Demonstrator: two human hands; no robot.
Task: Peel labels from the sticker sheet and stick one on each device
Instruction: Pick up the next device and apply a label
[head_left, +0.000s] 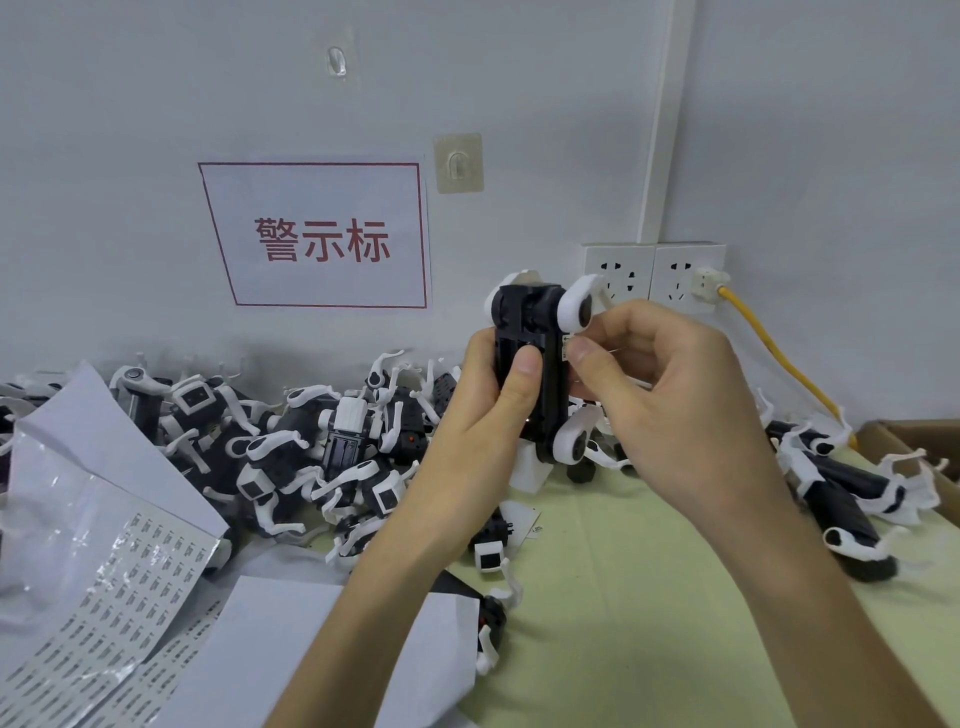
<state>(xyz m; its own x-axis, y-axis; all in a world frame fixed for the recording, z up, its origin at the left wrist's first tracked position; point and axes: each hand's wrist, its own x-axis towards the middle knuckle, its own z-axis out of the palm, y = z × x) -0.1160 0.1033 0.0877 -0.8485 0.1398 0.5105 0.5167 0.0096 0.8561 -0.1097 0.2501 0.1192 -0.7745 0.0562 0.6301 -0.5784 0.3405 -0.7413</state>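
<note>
1. Above the middle of the desk (623, 571), the left hand (483, 395) grips one device (530, 332) upright, thumb pressed on its black face, long axis vertical.
2. The right hand (670, 384) is nearer the target surface. Its fingers (587, 349) are curled and pinch a small label (566, 344) that touches the upper half of the device's right side wall.
3. Judgement: the wall lies directly left of the right fingers, so the coming move calls for a short leftward press, flat against it.
4. The sticker sheet (119, 582) lies at the desk's left edge. The remaining devices (311, 441) are heaped along the back edge.
</note>
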